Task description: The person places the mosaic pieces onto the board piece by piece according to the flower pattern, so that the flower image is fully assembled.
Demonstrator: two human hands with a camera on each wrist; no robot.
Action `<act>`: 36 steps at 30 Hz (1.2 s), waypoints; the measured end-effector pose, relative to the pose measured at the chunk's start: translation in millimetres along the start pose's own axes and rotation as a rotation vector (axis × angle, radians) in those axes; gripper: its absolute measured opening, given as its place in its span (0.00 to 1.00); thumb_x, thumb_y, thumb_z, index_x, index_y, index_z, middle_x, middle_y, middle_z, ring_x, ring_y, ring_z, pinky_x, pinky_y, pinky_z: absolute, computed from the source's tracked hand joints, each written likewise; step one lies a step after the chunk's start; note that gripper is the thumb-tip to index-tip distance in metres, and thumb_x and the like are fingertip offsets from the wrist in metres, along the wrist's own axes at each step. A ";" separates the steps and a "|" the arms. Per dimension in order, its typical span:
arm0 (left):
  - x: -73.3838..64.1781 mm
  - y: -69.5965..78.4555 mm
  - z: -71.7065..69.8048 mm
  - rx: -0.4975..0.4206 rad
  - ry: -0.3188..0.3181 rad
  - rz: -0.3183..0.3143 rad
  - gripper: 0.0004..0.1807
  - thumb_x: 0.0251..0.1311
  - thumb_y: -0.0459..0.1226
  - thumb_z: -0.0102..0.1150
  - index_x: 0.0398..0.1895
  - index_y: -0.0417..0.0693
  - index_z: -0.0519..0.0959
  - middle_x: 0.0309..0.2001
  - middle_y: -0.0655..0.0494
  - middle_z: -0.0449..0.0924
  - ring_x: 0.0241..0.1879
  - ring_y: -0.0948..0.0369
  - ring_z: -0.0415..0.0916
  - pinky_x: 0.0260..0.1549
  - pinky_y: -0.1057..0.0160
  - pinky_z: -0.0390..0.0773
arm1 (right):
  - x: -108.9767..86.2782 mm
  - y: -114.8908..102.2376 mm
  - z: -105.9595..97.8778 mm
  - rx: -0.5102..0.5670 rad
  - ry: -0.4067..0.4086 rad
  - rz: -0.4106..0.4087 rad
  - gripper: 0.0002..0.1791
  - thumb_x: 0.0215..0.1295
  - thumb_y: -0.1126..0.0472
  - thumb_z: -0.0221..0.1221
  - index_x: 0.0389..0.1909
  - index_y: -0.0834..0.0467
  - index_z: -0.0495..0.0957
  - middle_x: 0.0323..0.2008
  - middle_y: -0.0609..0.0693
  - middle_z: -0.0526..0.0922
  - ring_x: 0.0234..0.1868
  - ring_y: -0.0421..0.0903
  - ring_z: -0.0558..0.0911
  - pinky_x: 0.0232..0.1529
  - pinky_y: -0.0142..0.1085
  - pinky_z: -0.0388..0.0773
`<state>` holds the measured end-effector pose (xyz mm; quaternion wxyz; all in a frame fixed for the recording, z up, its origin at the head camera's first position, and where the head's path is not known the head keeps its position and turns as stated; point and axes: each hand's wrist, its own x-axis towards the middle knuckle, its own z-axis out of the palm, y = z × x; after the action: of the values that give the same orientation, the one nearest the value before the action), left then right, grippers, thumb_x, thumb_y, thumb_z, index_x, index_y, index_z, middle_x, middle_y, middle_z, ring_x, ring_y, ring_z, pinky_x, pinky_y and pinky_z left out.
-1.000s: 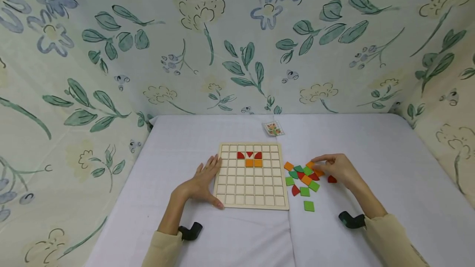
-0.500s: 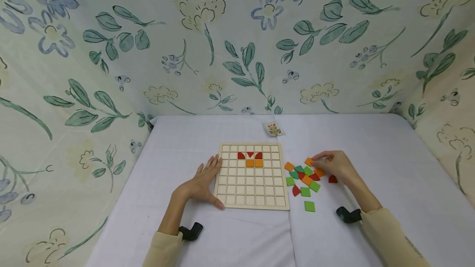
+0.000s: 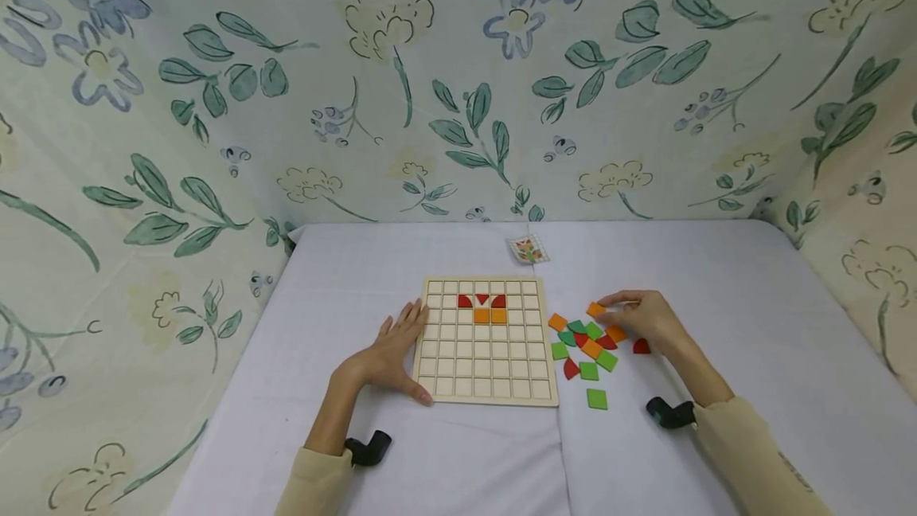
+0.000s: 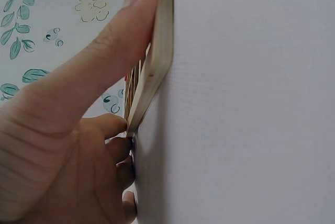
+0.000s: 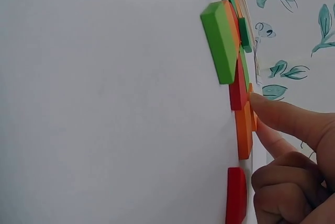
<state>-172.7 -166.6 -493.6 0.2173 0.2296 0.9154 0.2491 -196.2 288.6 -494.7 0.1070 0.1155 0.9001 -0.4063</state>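
My left hand [image 3: 390, 353] lies with fingers spread along the left side of the wooden grid board [image 3: 446, 386], its thumb against the near left corner. In the left wrist view the thumb [image 4: 104, 51] touches the board's edge [image 4: 163, 41]. Red pieces [image 3: 465, 301] and two orange squares [image 3: 481, 315] sit in upper cells of the grid. To the right, thumb and index finger of my right hand [image 3: 648, 321] pinch an orange square tile [image 3: 595, 309] at the far side of a loose pile. In the right wrist view that tile [image 5: 255, 124] is mostly hidden behind another orange tile [image 5: 244, 135].
Green squares [image 3: 597, 399], dark green leaf-like pieces, red pieces [image 3: 641, 346] and orange squares lie between board and right hand. A small patterned card [image 3: 528, 248] lies beyond the board. White cloth [image 3: 358, 261] covers the table; a floral curtain [image 3: 458, 102] stands behind.
My right hand has shifted slightly away from me and to the left, and the orange square tile has slid with it, apart from the pile. My left hand and the board keep their places.
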 end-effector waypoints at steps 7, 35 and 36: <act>-0.5 -2.1 0.5 -0.011 0.006 0.000 0.84 0.33 0.57 0.87 0.84 0.42 0.34 0.85 0.45 0.24 0.85 0.47 0.22 0.82 0.38 0.30 | 2.4 -3.2 3.9 0.004 0.000 -0.019 0.25 0.64 0.53 0.70 0.59 0.61 0.83 0.22 0.47 0.66 0.29 0.48 0.67 0.22 0.33 0.61; 0.0 -1.1 -0.3 -0.008 0.007 0.004 0.84 0.33 0.56 0.87 0.84 0.42 0.35 0.85 0.45 0.25 0.85 0.47 0.23 0.82 0.38 0.31 | 5.8 -9.2 5.4 -0.060 0.022 -0.077 0.21 0.65 0.57 0.70 0.56 0.63 0.84 0.28 0.52 0.66 0.29 0.47 0.69 0.21 0.31 0.64; 0.1 -1.0 -0.2 -0.007 0.004 0.002 0.84 0.33 0.57 0.87 0.84 0.42 0.35 0.85 0.45 0.25 0.85 0.47 0.23 0.82 0.38 0.30 | 5.8 -11.2 5.1 -0.060 0.022 -0.079 0.21 0.66 0.57 0.70 0.56 0.62 0.84 0.27 0.51 0.66 0.29 0.47 0.69 0.21 0.31 0.64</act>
<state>-173.2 -167.4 -494.0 0.2160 0.2290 0.9148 0.2532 -204.5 278.3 -491.7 0.0843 0.0813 0.9168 -0.3819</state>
